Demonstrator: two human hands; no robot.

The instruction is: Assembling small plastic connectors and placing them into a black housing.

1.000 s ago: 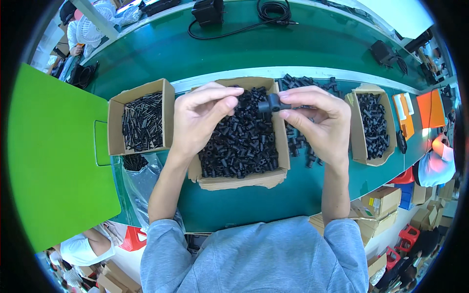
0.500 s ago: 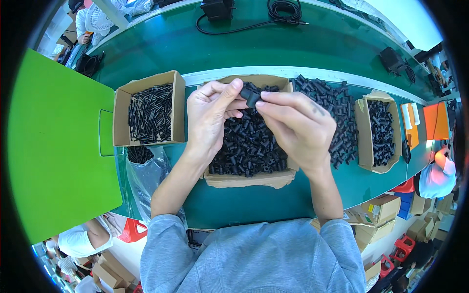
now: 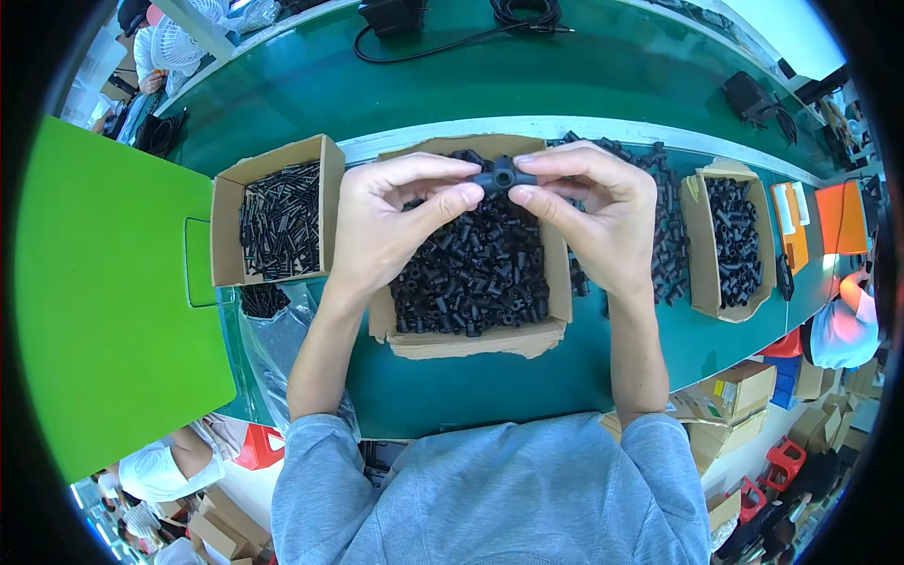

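Note:
A small black tee-shaped tube fitting (image 3: 505, 175) is held level between my two hands, its round opening facing up toward me. My left hand (image 3: 394, 209) pinches one end between thumb and fingers. The other end sits in the thumb-and-finger pinch of my right hand (image 3: 595, 205). Beneath them stands a cardboard box (image 3: 471, 343) filled with similar black fittings (image 3: 471, 282). More loose black fittings (image 3: 667, 226) lie heaped on the green table just right of that box, partly hidden by my right hand.
At the left stands a cardboard box (image 3: 333, 202) of thin black pins, with a clear plastic bag (image 3: 273, 344) below it. A narrower box (image 3: 702, 245) of black parts stands right. A bright green board (image 3: 113, 292) rises far left. A black adapter and cable (image 3: 394, 15) lie at the back.
Both hands have spread slightly and turned the fitting level, so its round opening now shows. My right hand has rotated, thumb now toward me. The view has shifted slightly.

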